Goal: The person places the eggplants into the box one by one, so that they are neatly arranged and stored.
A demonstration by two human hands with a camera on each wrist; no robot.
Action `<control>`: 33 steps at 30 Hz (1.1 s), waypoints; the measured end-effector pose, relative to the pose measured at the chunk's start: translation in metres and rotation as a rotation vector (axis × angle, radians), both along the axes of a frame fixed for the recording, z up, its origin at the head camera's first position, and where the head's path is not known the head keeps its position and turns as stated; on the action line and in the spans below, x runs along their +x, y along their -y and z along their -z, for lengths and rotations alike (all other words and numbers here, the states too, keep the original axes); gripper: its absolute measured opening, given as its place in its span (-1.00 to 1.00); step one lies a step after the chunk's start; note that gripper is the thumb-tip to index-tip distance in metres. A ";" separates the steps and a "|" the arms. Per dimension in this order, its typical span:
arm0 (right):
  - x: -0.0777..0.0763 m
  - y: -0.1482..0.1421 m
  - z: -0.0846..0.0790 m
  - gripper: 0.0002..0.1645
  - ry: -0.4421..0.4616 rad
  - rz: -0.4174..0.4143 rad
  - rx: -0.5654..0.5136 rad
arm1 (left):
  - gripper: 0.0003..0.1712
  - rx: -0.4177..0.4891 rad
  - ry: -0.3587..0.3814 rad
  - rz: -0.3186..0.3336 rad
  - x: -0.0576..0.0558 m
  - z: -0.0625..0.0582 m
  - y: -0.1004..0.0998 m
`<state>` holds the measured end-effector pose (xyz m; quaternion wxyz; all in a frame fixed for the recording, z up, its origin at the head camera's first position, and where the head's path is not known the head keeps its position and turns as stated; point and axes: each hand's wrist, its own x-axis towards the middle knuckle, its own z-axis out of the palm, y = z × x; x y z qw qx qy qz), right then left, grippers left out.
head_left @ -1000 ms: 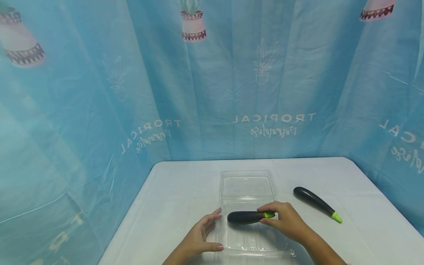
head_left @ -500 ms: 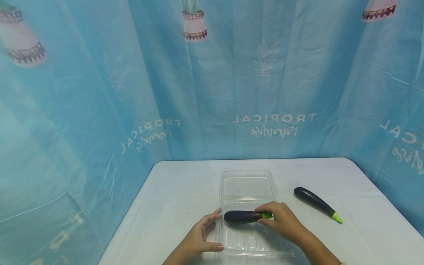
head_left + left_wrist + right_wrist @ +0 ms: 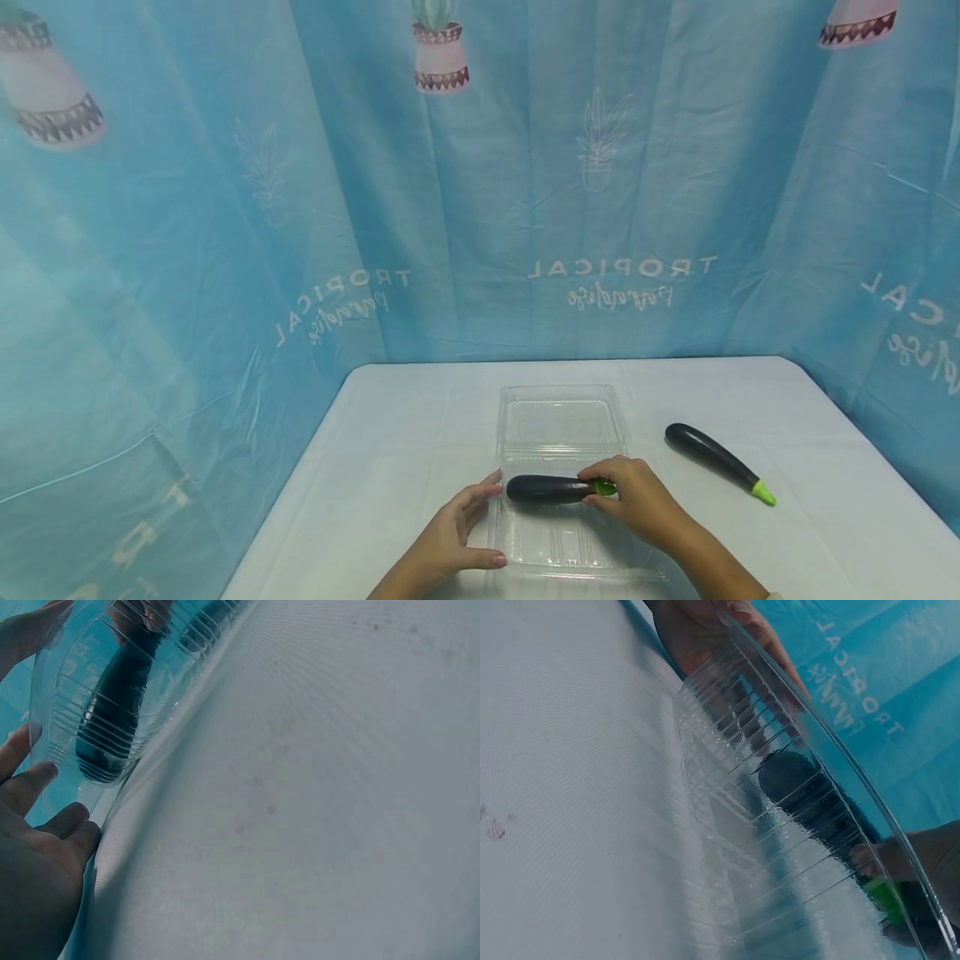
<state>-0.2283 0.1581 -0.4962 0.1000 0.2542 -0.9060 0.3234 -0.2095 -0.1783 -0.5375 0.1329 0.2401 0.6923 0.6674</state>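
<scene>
In the head view a dark eggplant (image 3: 546, 490) with a green stem end lies level over the base of a clear plastic clamshell container (image 3: 555, 550). My right hand (image 3: 637, 502) pinches it at the stem end between thumb and fingers. The left hand (image 3: 453, 533) is spread along the container's left side, fingertips and thumb at the rim. Through the ribbed clear wall, both wrist views show the eggplant (image 3: 116, 712) inside the base. Whether its underside touches the bottom is unclear. A second eggplant (image 3: 712, 458) lies on the table to the right.
The container's lid (image 3: 558, 419) lies folded back, away from the person. A white cloth covers the table (image 3: 405, 442). Blue printed curtains (image 3: 480, 208) hang behind the table and at both sides.
The eggplant in my right hand has shifted slightly left, mostly in the first half second. The left hand, container and second eggplant stay as they were.
</scene>
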 end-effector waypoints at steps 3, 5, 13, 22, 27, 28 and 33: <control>0.000 0.001 0.000 -0.65 0.000 0.008 -0.001 | -0.03 0.003 0.004 0.000 0.000 0.000 0.000; 0.000 0.000 0.000 -0.64 -0.002 0.010 -0.003 | -0.03 0.007 0.008 -0.001 0.000 0.000 0.000; 0.001 0.000 0.002 -0.63 -0.042 0.000 -0.030 | 0.00 0.010 0.011 0.007 0.000 -0.001 0.000; 0.004 -0.002 0.001 -0.64 -0.040 0.014 -0.052 | -0.02 -0.011 -0.005 -0.004 0.000 0.001 0.000; 0.006 -0.003 0.002 -0.65 -0.101 0.041 -0.098 | -0.01 -0.006 -0.005 -0.006 0.000 0.002 0.000; 0.007 -0.004 0.002 -0.66 -0.112 0.051 -0.111 | -0.02 -0.010 -0.008 -0.008 0.000 0.002 0.000; 0.011 -0.008 -0.004 -0.69 -0.154 0.116 -0.159 | -0.02 -0.019 -0.015 -0.007 0.000 0.002 0.000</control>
